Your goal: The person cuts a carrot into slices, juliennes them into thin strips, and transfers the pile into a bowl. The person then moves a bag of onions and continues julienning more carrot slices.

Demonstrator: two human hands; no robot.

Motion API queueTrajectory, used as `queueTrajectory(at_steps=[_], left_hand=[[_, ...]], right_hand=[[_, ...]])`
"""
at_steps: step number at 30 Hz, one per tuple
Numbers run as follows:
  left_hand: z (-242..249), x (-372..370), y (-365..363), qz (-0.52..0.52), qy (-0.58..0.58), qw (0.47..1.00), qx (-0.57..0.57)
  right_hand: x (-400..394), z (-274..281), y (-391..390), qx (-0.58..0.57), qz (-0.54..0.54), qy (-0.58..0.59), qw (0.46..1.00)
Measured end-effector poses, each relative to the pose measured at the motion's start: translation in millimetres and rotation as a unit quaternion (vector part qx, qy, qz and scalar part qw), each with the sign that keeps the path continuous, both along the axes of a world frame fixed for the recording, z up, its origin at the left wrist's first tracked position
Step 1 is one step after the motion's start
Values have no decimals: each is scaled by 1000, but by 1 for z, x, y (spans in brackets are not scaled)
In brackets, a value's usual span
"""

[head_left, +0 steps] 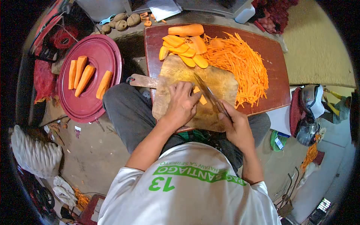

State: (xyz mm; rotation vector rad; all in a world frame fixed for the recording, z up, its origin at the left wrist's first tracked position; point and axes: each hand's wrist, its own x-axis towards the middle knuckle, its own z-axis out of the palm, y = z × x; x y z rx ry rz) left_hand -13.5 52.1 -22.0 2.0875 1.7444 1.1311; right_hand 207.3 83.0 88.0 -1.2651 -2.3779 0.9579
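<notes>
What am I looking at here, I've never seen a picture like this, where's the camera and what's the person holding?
There's no machine here. A person wears a camera on their head, so you look down past their shirt at their bare hands. The right hand grips a knife. The left hand is curled over the wooden cutting board, near small carrot pieces. Beyond the board, on a reddish-brown table, lie carrot slices and a heap of thin carrot strips. To the left, four peeled carrots sit on a round maroon tray.
</notes>
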Motion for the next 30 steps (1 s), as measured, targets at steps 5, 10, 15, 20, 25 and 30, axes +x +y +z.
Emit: queueTrajectory(at_steps=[5,10,15,20,25,30], left_hand=[[1,0,-2,-10,14,1000,10],[1,-1,-1,-26,43,999,1],[-1,-1,-3,-35,58,998,-2],[0,2,-1,-29,34,999,3],[5,0,-3,-28,40,999,10],[1,-1,-1,-33,38,999,15]], right_hand=[[11,-12,-21,-62,-32,-33,997],[21,9,-36,-82,-21,-96,992],[9,3,-32,-103,-19,-108,989],[-17,-16,3,-103,20,-49,993],[0,12,-13,-149,-15,-72,986],[11,-13,-26,-70,-17,-19,997]])
